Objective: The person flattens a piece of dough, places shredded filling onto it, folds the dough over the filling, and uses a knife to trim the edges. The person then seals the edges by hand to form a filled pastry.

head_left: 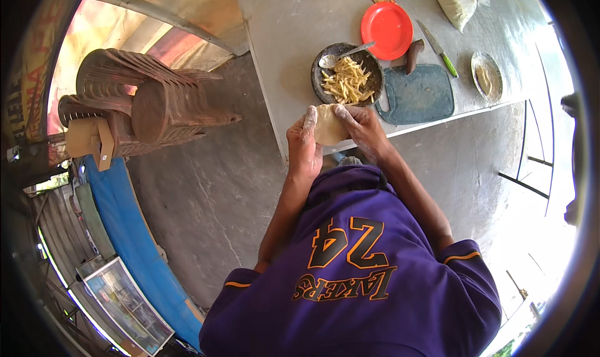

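The left hand (pixel 304 145) and right hand (pixel 365 130) pinch a round of dough (pixel 330 127) by opposite edges, floury fingers closed on it. It looks light, soft and easily torn, so a gentle hold at the rim seems best. It is at the bench's (pixel 275 50) near edge, by a bowl (pixel 317 88) of pale strips (pixel 347 80); beyond sits a red plate (pixel 386 30).

Strong daylight enters from the right of the smooth, pale-grey surface (pixel 281 50), burning the background there to white — glare veils the surface's right end too. Left of it, the stacked brown slatted chairs (pixel 165 100) look dimmer. Nearer the dark circular rim, the long blue sheet (pixel 125 213) bows — fisheye distortion.
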A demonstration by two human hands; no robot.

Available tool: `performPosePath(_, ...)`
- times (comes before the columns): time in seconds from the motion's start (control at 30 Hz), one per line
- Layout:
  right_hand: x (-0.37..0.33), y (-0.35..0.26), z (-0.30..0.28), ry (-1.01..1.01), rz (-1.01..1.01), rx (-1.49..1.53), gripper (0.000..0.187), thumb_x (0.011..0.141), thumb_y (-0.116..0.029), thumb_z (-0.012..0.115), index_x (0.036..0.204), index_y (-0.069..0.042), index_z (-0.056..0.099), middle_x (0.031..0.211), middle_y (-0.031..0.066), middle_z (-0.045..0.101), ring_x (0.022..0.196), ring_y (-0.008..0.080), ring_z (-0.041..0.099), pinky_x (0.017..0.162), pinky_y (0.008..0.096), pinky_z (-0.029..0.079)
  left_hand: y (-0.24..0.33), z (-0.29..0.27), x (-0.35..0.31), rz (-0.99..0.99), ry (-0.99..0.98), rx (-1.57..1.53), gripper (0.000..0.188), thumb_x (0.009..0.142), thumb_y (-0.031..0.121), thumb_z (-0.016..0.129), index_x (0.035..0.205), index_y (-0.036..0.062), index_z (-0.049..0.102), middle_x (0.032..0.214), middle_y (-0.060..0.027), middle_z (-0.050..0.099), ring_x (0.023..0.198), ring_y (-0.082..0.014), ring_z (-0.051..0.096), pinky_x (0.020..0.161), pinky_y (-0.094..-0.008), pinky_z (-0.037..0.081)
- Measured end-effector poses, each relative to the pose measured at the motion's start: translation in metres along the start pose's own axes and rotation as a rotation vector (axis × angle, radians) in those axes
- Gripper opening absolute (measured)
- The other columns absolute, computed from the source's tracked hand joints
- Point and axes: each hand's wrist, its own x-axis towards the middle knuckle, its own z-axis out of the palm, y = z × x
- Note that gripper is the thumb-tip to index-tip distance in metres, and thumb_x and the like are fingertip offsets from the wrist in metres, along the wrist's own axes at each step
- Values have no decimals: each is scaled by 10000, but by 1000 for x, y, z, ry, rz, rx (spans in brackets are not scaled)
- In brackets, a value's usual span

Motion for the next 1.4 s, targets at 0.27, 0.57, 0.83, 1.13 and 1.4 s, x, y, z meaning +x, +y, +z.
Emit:
performPosePath(0.27,7,-16,-21,-129,117,272,454,1030,-336,548,1321,12,560,1198,97,659,1055,179,658,869,371,584,12,23,10,23,46,-123,459,1040,364,518,1281,-25,553,1186,-125,659,1151,-208,613,1018,-362,477)
performPosePath(0.57,20,-38,-48,-94,32,142,352,915,-163,732,1189,46,662,1005,49,715,861,84,642,772,274,554,17,48,19,240,-20,351,593,897,-50,674,1435,-92,428,1302,-183,609,1150,-173,606,976,-286,491)
performPosePath(0.83,22,-32,-82,-192,25,-137,264,891,-193,760,1030,29,728,770,-39,641,681,23,518,592,229,432,5,37,23,48,-12,334,467,885,-62,672,1328,-91,525,1132,-138,698,994,-169,686,849,-298,576)
performPosePath(1.13,24,-21,-99,-284,165,26,341,918,-322,741,1000,9,739,789,-43,636,674,26,520,600,211,433,-4,25,31,-67,-18,326,263,907,55,708,1134,-71,667,1037,-114,719,880,-158,705,752,-288,605)
performPosePath(1.4,32,-22,-106,-228,144,-51,377,949,-346,696,1004,23,747,787,-10,679,712,51,591,651,234,502,-7,33,38,-107,-68,231,239,917,73,699,1118,-53,670,999,-88,713,855,-139,695,756,-278,597)
